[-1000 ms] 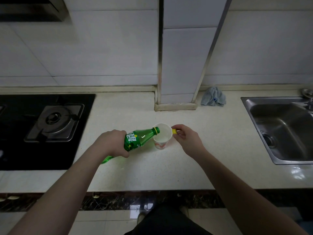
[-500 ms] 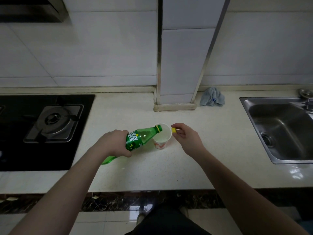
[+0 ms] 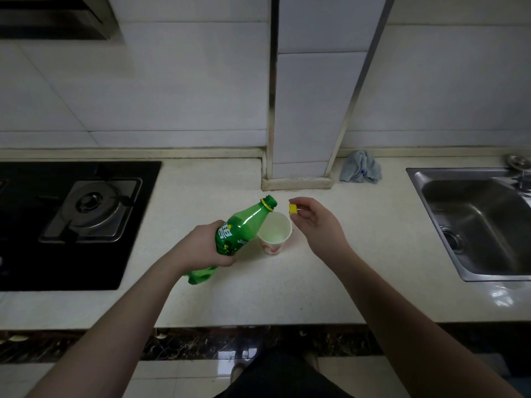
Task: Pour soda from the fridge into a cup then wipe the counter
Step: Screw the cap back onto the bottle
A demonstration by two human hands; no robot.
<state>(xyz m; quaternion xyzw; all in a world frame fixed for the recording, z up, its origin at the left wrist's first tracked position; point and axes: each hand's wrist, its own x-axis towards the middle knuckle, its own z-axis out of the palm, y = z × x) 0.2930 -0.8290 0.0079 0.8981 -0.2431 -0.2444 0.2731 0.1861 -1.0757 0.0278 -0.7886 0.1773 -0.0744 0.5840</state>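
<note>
behind bottle point(image 3: 241, 229), cup point(image 3: 274, 237) (partly hidden)

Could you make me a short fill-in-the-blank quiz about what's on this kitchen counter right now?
1. The left hand holds a tilted green ____.
2. The right hand pinches a small cap coloured ____.
3. The paper cup stands on the counter between the two ____.
4. The blue rag lies between the tiled pillar and the ____.

Missing words: bottle; yellow; hands; sink
</note>
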